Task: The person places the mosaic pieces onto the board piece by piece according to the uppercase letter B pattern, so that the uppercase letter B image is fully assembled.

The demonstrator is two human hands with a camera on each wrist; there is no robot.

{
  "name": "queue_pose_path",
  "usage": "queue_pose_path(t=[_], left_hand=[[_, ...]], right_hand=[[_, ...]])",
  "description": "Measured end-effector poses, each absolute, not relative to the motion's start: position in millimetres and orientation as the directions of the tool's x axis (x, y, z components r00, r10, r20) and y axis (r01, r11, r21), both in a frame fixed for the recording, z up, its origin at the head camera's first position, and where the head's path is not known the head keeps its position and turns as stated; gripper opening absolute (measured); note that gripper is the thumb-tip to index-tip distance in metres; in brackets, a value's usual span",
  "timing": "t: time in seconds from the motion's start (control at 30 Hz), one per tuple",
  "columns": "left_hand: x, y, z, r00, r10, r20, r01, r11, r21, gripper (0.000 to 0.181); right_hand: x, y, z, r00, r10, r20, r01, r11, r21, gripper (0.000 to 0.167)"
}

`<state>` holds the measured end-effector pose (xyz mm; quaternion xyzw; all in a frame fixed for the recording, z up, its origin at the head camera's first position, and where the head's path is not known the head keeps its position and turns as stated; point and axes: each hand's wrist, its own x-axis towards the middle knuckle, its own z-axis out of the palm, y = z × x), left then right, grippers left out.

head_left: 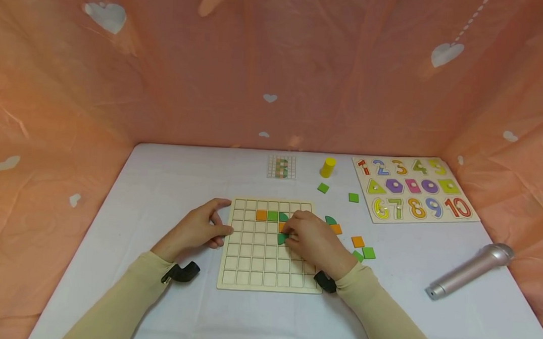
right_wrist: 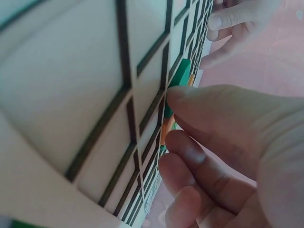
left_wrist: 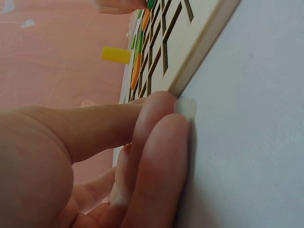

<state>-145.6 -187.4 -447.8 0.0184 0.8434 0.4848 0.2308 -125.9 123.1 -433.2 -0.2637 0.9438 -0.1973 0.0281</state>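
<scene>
A pale wooden grid board lies on the table. An orange square tile, a light green square tile and a dark green quarter-round tile sit in one row. Below the quarter-round is another orange tile, partly covered by my right hand. That hand pinches a second dark green quarter-round tile at its grid cell, thumb on it; whether it is fully seated I cannot tell. My left hand touches the board's left edge with forefinger and thumb, its other fingers bent beside the edge.
Several loose tiles, including an orange square and a green square, lie right of the board. Behind it are a small pattern card and a yellow cylinder. A number puzzle and a microphone lie at the right.
</scene>
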Motion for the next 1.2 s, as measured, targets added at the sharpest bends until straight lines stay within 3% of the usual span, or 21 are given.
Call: queue_pose_path(t=[1.2], left_hand=[[-146.8, -187.6, -450.9, -0.892, 0.254, -0.374, -0.189, 0.541, 0.819, 0.079]], right_hand=[[-123.0, 119.5, -432.5, -0.847, -0.528, 0.061, -0.512, 0.780, -0.361, 0.014]])
